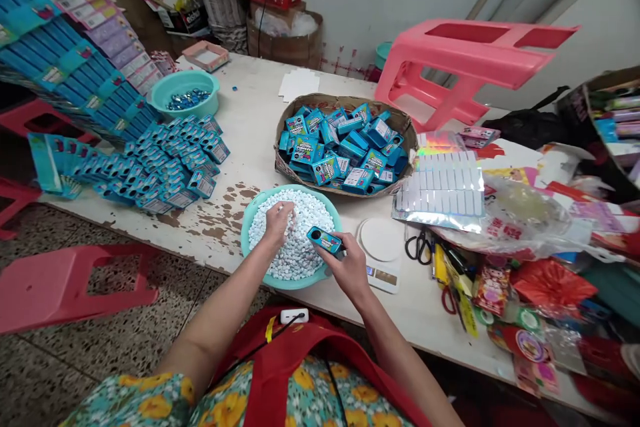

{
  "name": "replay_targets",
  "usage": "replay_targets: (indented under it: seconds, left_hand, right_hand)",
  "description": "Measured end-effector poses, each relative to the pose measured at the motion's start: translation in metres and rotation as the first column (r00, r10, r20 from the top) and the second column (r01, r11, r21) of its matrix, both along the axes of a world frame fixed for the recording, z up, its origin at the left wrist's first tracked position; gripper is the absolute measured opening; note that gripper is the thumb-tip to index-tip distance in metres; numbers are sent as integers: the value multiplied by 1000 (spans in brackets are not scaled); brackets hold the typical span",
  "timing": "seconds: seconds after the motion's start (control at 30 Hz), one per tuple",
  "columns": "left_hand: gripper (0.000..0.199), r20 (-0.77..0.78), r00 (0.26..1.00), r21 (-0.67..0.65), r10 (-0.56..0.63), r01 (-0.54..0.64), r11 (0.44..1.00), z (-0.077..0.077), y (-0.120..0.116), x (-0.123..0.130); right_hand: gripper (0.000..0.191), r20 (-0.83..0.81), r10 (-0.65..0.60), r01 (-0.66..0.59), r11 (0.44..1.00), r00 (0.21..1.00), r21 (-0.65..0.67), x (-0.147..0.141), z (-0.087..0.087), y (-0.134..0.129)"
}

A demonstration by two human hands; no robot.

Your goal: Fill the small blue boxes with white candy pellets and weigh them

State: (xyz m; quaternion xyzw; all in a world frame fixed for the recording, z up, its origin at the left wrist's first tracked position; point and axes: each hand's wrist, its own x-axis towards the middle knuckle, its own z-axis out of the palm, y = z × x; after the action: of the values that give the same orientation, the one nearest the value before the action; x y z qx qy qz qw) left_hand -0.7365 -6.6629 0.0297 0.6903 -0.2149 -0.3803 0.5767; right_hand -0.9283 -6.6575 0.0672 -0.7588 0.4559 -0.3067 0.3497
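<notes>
A turquoise basin (249, 235) full of small white candies (295, 260) stands at the table's front edge. My left hand (279, 221) is over the candies inside it, fingers curled together around some of them; the fingertips are partly hidden. At the basin's right rim, my right hand (347, 263) grips a small blue candy box (324, 240) between thumb and fingers. The box is tilted over the candies, and a dark round opening shows at its left end. Behind the basin, a cut-down cardboard carton (345, 190) holds many similar blue boxes (345, 147).
Rows of blue boxes (170, 163) and a bowl (210, 103) of shiny blue pieces occupy the left. Right of the basin are a white kitchen scale (383, 250), black scissors (419, 247), sticker sheets (440, 190) and wrappers. A pink stool (450, 73) lies on its side behind.
</notes>
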Motion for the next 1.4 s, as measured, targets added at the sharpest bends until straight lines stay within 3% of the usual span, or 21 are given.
replay_targets:
  seconds: [0.13, 0.23, 0.4, 0.57, 0.67, 0.8, 0.93, 1.17, 1.4]
  left_hand:
    - [24, -296, 949, -177, -107, 55, 983, 29, 3, 0]
    - [22, -455, 875, -318, -163, 11, 948, 45, 5, -1]
    - [26, -428, 893, -357, -141, -24, 934, 48, 5, 3]
    - [26, -477, 863, -327, -166, 2, 945, 45, -2, 3]
    - [27, -468, 871, -290, -151, 10, 957, 45, -7, -1]
    - [29, -423, 897, -268, -129, 13, 963, 46, -14, -6]
    - [30, -424, 897, -259, -123, 10, 966, 49, -22, -8]
    - [31, -432, 897, -297, -93, -44, 954, 64, -27, -6]
    - [32, -285, 952, -310, -108, 14, 950, 66, -25, -4]
  right_hand:
    - [28, -140, 1, -14, 996, 990, -92, 25, 5, 9]
    - [25, -232, -11, -18, 992, 973, -123, 45, 12, 15]
    - [25, -305, -41, 2, 992, 952, -127, 66, 19, 21]
    - [27, -328, -72, 40, 994, 942, -105, 66, 20, 17]
    - [26, -310, -108, 81, 992, 944, -100, 61, 19, 12]
    - [27, -264, -47, 26, 996, 963, -82, 54, 19, 5]
    - [28, -204, -62, 50, 997, 977, -65, 49, 20, -4]
    - [27, -94, -47, 43, 998, 994, -36, 53, 22, -11]
    - [29, -75, -72, 72, 997, 995, -7, 59, 19, -7]
